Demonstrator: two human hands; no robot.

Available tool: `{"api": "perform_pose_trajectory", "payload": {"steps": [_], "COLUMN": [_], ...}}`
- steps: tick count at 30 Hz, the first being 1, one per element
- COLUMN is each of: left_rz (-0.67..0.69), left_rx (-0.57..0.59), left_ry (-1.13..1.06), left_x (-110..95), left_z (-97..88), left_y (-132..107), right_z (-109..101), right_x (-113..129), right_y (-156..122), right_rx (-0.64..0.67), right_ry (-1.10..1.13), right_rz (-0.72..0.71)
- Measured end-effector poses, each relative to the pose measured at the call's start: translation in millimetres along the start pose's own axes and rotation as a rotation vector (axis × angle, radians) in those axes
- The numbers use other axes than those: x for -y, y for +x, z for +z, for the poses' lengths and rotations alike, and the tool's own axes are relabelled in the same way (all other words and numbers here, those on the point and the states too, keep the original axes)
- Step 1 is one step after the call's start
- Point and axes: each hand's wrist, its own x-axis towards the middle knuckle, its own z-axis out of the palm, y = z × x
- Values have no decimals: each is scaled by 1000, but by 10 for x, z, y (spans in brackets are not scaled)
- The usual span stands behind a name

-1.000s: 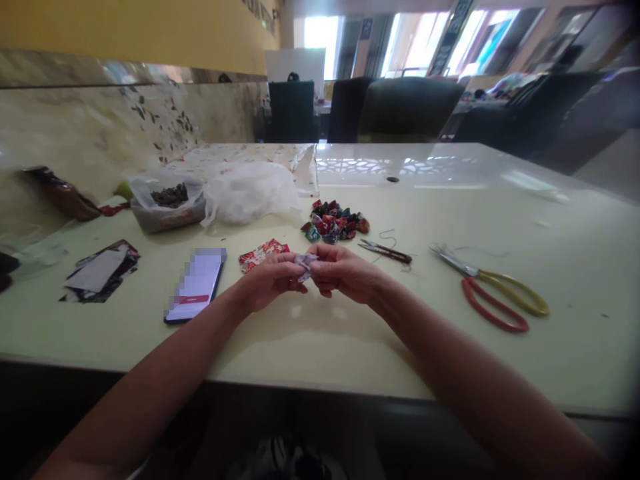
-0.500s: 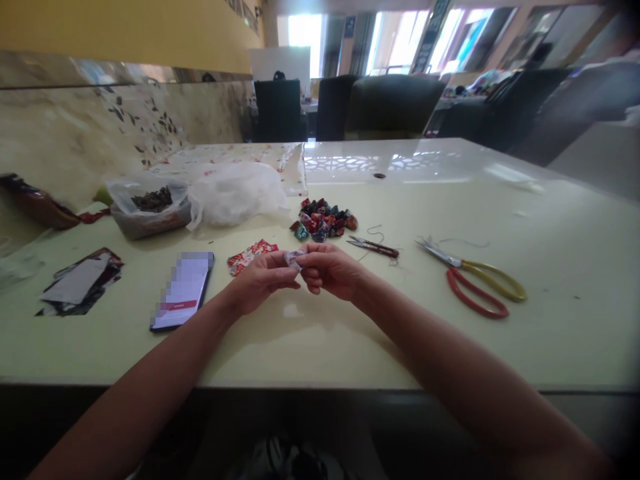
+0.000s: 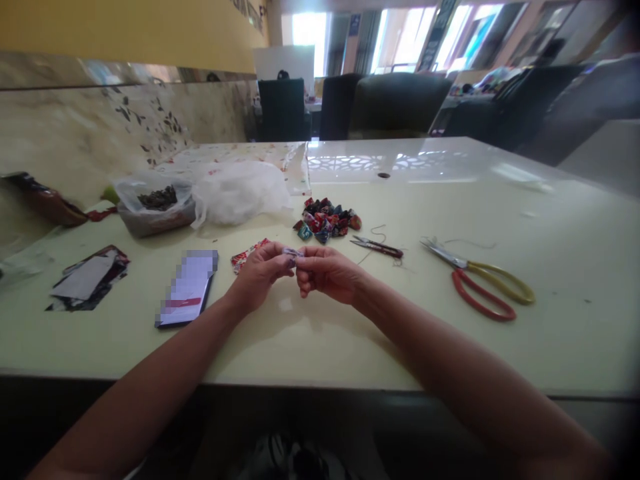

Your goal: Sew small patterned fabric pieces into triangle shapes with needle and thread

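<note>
A small piece of pale patterned fabric [image 3: 292, 252] is pinched between the fingertips of both hands, above the table. My left hand [image 3: 261, 272] is closed on its left side, and my right hand [image 3: 326, 272] grips its right side with the fingers curled. The fingers cover much of the fabric. Partly behind my left hand lie red floral fabric pieces [image 3: 244, 256]. Beyond the hands sits a pile of small stuffed fabric pieces [image 3: 326, 221] in red, green and dark prints. Thread snips [image 3: 380, 247] with loose thread lie to the right of that pile.
Large scissors [image 3: 480, 273] with red and yellow handles lie at right. On the left are a phone [image 3: 189, 287], dark fabric scraps [image 3: 87, 279], a bag-lined container [image 3: 156, 217] of dried dark material and a white plastic bag [image 3: 245, 193]. Chairs [image 3: 400, 105] stand beyond the table [image 3: 340, 353].
My fingers have shifted on the pale fabric, and less of it shows now. My left hand has turned slightly and covers more of the red floral pieces. The view has moved slightly left.
</note>
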Motion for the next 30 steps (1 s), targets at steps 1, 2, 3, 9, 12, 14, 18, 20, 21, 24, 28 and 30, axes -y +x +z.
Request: {"api": "perform_pose_trajectory", "payload": {"steps": [1, 2, 3, 9, 12, 14, 18, 20, 21, 24, 28, 30], "left_rz": [8, 18, 30, 57, 54, 72, 85, 94, 101, 106, 90, 90], "left_rx": [-20, -38, -54, -83, -38, -23, -52, -82, -97, -132, -136, -115], "left_ry": [9, 22, 41, 138, 161, 189, 249, 263, 264, 253, 261, 258], "left_x": [3, 7, 11, 22, 1, -18, -35, -22, -11, 33, 78, 84], "left_z": [6, 14, 23, 51, 62, 76, 98, 100, 98, 88, 79, 81], "left_y": [-5, -11, -17, -34, -36, -40, -43, -37, -33, -24, -34, -43], "right_z": [-4, -7, -10, -18, -32, -41, -47, -36, -26, 15, 59, 70], "right_x": [-5, -11, -17, -19, -4, 0, -6, -7, -6, -5, -11, -15], "right_y": [2, 5, 8, 27, 30, 30, 26, 21, 18, 9, 0, -1], "right_rx": [-4, -10, -18, -87, -135, -154, -151, -127, -107, -64, -119, -153], "right_ry": [-12, -22, -31, -64, -50, -37, -26, -25, -31, -79, -149, -174], "right_rz": [-9, -17, -25, -62, -69, -68, -72, -76, -75, -71, -87, -97]}}
